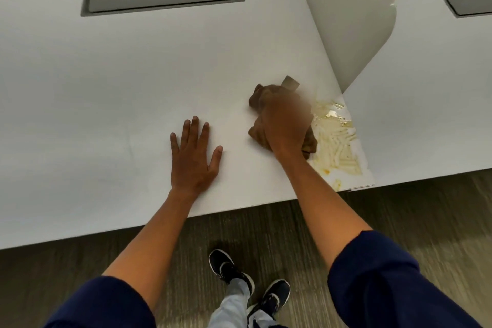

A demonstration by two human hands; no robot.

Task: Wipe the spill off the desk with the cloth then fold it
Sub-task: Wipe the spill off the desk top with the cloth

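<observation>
Head view shows us standing at the white desk (111,93), and we take the spill (336,138) as our landmark: a yellowish wet patch with pale streaks, lying at the desk's near right corner beside the upright divider panel (354,21).

Our right hand (283,125) presses the brown cloth (259,96) flat on the desk, just to the left of the spill and touching its edge. We judge the cloth sits there because the wipe works across the wet patch from its left side; much of the spill is not yet wiped. The hand is blurred, so its fingers are hard to read, but it lies palm down over the bunched cloth and appears closed over it, holding it against the surface. A small grey tag (290,82) sticks out of the cloth on the side away from us.

Our left hand (195,152) rests well to the left of the spill, flat on bare desk, fingers spread wide and holding nothing. We judge it is planted there to brace us as we lean.

Both forearms reach forward from rolled dark-blue sleeves (378,282); the right wrist angles in toward the spill, while the left arm runs straighter.
</observation>
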